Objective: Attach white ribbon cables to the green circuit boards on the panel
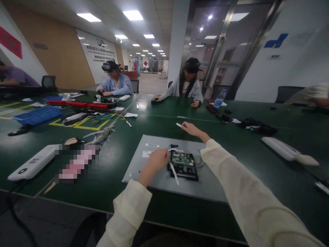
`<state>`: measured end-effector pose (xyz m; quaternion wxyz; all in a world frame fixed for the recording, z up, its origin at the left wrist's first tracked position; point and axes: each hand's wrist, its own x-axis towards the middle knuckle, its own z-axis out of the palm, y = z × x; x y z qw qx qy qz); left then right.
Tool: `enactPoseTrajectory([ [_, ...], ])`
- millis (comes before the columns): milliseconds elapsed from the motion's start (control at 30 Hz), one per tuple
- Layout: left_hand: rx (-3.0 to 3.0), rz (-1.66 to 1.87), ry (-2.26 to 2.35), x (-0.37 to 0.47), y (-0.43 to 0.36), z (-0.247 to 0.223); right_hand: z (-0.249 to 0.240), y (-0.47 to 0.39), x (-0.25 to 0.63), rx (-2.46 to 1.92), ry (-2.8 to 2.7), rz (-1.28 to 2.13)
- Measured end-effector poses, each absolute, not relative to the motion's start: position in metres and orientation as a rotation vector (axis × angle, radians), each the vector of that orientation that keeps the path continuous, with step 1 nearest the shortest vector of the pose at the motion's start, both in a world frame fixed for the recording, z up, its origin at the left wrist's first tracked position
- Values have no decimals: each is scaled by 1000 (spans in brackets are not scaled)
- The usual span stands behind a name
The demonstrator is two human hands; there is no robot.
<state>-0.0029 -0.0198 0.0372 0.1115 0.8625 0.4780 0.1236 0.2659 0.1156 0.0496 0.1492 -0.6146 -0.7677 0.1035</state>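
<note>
At the centre of the frame, a person in cream sleeves works over a grey metal panel [154, 178] lying flat on a dark green table [123, 192]. The left hand [156, 161] rests on the panel, fingers pinched around a white ribbon strip [174, 173] that trails down across the black frame of a green circuit board [183, 159] mounted right of the hand. The right hand [191, 129] reaches up beyond the panel's far edge, holding a small white piece [179, 125] between its fingertips above the table. In the upper half of the frame, two other people wearing headsets sit on the table's far side. A white oblong device [33, 166] lies at lower left, a blue tray [38, 115] further up at left, and another white device [288, 151] at right.
</note>
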Motion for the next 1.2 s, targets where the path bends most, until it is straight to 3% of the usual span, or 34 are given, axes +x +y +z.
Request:
enactPoseTrajectory([
  [167, 2300, 1059, 1367, 0, -16, 40, 69, 47, 252, -1338, -1995, 705],
  [267, 2032, 1364, 1090, 1, -15, 44, 81, -3, 236, -1166, -1962, 821],
  [500, 1751, 911, 588, 5, -27, 48, 95, -80, 205, -1075, -1995, 866],
  [1200, 1365, 863, 420, -6, -29, 40, 59, -88, 210, -1031, -1871, 962],
])
